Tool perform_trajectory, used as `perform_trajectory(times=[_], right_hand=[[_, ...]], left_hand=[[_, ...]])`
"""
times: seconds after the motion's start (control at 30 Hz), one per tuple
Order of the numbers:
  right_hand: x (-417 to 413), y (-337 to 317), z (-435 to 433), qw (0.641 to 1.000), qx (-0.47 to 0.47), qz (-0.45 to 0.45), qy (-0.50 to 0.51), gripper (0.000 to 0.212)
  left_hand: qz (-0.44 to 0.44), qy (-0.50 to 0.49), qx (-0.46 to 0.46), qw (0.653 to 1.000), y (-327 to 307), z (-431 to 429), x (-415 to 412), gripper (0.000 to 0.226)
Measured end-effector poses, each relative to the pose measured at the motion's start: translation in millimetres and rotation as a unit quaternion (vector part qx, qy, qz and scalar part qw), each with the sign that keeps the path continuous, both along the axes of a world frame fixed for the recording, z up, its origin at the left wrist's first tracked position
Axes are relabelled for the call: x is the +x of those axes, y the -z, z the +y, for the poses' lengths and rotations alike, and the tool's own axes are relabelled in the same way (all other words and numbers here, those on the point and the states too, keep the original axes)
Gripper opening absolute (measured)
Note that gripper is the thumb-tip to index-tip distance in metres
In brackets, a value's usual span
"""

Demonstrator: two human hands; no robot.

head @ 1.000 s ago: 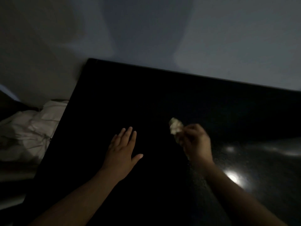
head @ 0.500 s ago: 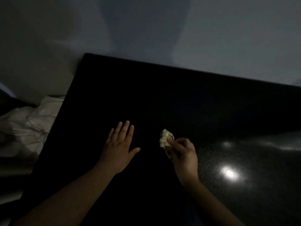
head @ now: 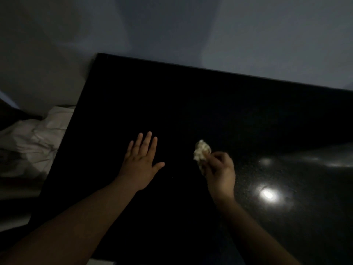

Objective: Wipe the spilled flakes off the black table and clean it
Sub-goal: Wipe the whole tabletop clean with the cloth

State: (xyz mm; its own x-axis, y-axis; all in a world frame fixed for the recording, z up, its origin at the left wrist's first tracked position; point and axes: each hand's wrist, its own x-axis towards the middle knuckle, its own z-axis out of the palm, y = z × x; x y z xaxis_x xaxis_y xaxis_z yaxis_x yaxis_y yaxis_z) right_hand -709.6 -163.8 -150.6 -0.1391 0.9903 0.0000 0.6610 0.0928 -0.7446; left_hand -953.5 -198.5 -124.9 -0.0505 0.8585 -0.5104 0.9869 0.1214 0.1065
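Dim room; black table (head: 191, 104) glossy, lamp glare (head: 268, 194) right of the right hand (head: 219, 173). Right hand pinches a crumpled pale wad (head: 201, 152), held forward of its knuckles. Left hand (head: 140, 165) lies flat alongside, fingers straight. Judged mid-wipe. Flakes too faint to locate. Next: firm, overlapping strokes.

On the black surface (head: 191, 104), the left hand (head: 140, 167) lies flat with straight fingers (head: 147, 142), while the right hand (head: 219, 171) pinches a crumpled tissue (head: 201, 152) just beside it.

The black table (head: 191, 104) runs off the right edge; any flakes are too dim to see. The right hand (head: 219, 171) hides part of the pale wad (head: 201, 150); the white cloth (head: 28, 142) is cut at left.
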Motion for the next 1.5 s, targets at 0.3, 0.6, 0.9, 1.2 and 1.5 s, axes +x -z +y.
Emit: perform_trajectory(times=[0.3,0.6,0.9,1.2,1.5], right_hand=[[12.6,-13.2,34.4,0.998,0.042,-0.030,0.033,0.011],[-6.6,-4.1,-17.9,1.000,0.003,-0.002,-0.011,0.030],[23.9,-22.1,-19.8,0.992,0.056,-0.035,0.104,0.012],[7.2,3.3,-75.0,0.997,0.012,0.029,0.063,0.021],[21.6,-17.0,-80.9,0.991,0.064,-0.052,0.101,0.014]], left_hand=[[-0.007,0.009,-0.004,1.000,0.3,-0.7,-2.2,0.081],[-0.013,0.003,0.021,1.000,-2.1,-0.8,-2.2,0.084],[-0.133,0.006,0.051,0.990,-17.6,-76.2,0.2,0.079],[-0.047,0.046,0.057,0.996,-12.6,-102.6,2.1,0.085],[0.005,0.080,0.039,0.996,-6.4,-107.6,1.6,0.087]])
